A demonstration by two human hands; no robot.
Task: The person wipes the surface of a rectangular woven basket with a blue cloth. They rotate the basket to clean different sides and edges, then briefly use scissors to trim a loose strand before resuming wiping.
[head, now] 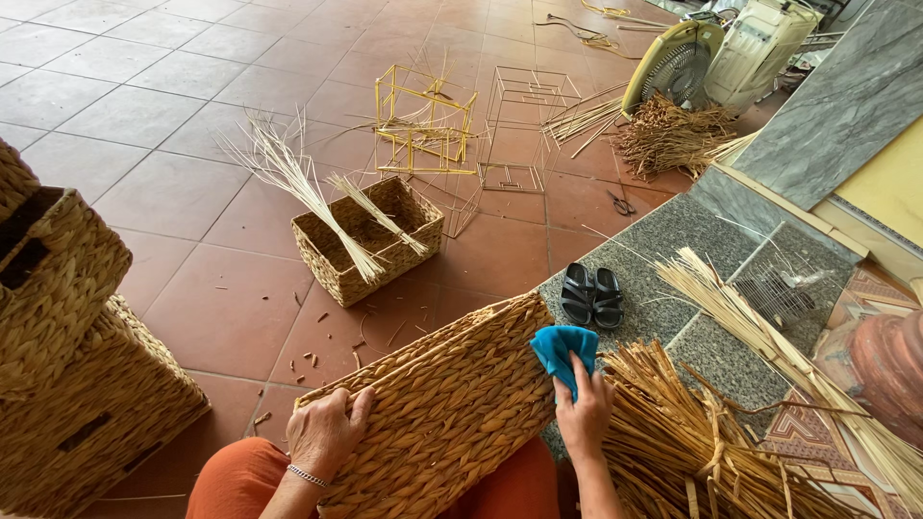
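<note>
Woven straw makes up the large basket (447, 408) that is laid across the lap, its flat side turned up. It is steadied by the left hand (325, 432), whose fingers (358, 406) are curled over the near edge. A blue cloth (565, 354) is pinched in the right hand (583, 415) and pressed against the basket's right end. The weave looks closed and even, so the weaving is judged finished and only wiping remains; how much of the surface has been wiped cannot be told. On the tiled floor a smaller basket (332, 264) is left half done, with loose reeds (288, 173) standing out of it, and bare wire frames (524, 130) are seen beyond it. Finished baskets are stacked at the left (67, 327). A bundle of straw (687, 442) lies just beside the right hand
</note>
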